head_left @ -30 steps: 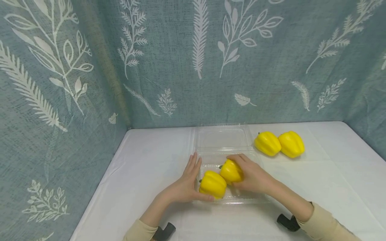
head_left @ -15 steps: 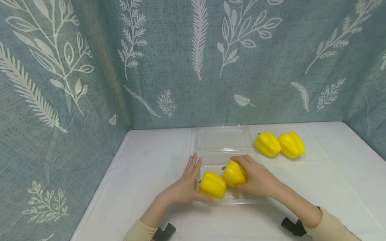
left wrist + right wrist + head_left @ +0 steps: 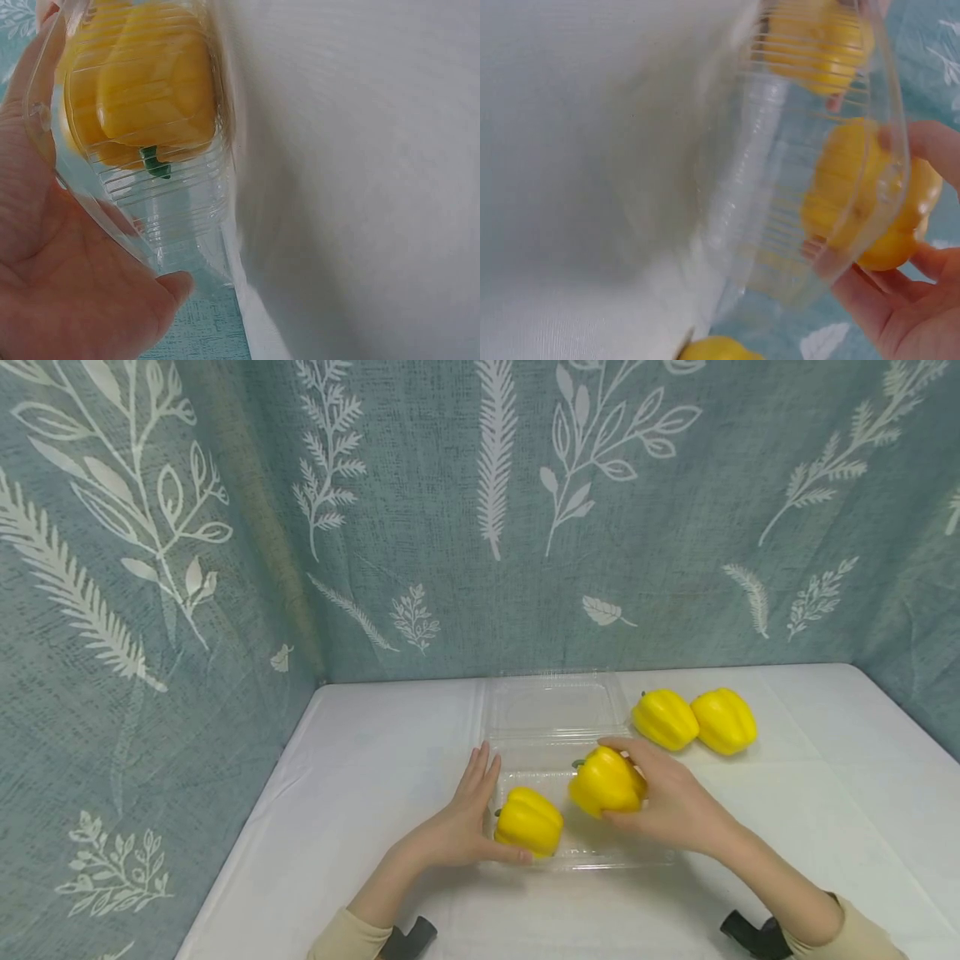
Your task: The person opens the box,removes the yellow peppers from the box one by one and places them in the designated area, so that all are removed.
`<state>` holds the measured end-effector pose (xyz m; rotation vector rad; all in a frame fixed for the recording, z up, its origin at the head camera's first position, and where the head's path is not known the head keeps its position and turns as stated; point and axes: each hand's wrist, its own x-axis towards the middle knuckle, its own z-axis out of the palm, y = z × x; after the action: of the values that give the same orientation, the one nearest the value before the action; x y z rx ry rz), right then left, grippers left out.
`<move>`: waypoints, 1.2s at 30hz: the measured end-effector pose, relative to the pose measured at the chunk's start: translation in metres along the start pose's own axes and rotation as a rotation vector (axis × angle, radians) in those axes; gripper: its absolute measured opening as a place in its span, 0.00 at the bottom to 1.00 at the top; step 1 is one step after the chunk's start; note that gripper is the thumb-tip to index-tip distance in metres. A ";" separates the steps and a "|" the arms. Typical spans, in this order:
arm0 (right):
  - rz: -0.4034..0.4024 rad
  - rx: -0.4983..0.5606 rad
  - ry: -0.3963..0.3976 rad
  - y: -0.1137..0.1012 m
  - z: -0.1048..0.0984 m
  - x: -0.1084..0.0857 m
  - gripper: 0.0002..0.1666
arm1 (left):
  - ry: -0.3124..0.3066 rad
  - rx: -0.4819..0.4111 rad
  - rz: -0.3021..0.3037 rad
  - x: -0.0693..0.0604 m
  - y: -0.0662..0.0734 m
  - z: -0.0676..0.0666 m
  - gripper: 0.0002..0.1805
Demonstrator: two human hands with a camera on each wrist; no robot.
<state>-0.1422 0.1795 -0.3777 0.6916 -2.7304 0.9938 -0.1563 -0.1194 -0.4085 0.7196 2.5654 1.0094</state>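
Observation:
My right hand (image 3: 671,793) holds a yellow bell pepper (image 3: 606,781) by its right side, over the right half of a clear plastic clamshell box (image 3: 585,864). In the right wrist view this held pepper (image 3: 900,217) shows partly through the clear wall. A second yellow bell pepper (image 3: 528,821) sits in the left half of the box, its green stem (image 3: 156,163) seen through the wall in the left wrist view. My left hand (image 3: 457,827) rests at the box's left end, fingers straight, with the thumb along the front rim.
The box's lid (image 3: 555,706) lies folded back behind it. Two more yellow bell peppers, one on the left (image 3: 665,718) and one on the right (image 3: 724,721), touch each other at the back right of the white table (image 3: 390,735). A leaf-patterned curtain (image 3: 450,527) hangs behind.
My right hand has lifted its bell pepper and moved it right, away from the one in the box, so a gap now separates them. My left hand has stayed in place.

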 end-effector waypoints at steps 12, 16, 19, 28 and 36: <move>0.038 0.032 0.079 0.005 -0.023 -0.006 0.50 | 0.001 0.002 -0.003 0.000 0.000 0.000 0.72; 0.109 0.073 0.086 0.010 -0.028 -0.010 0.50 | 0.001 0.002 0.000 0.000 0.000 0.000 0.72; 0.151 0.086 0.093 0.014 -0.032 -0.012 0.50 | -0.001 -0.002 -0.001 0.000 0.000 0.000 0.72; 0.228 0.122 0.107 0.025 -0.040 -0.017 0.51 | -0.002 -0.006 0.002 0.000 0.000 0.000 0.72; 0.308 0.128 0.119 0.036 -0.044 -0.023 0.53 | -0.001 -0.013 0.004 0.000 0.000 0.000 0.72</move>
<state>-0.1397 0.2406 -0.3714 0.2201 -2.7374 1.2386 -0.1561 -0.1198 -0.4082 0.7219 2.5552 1.0250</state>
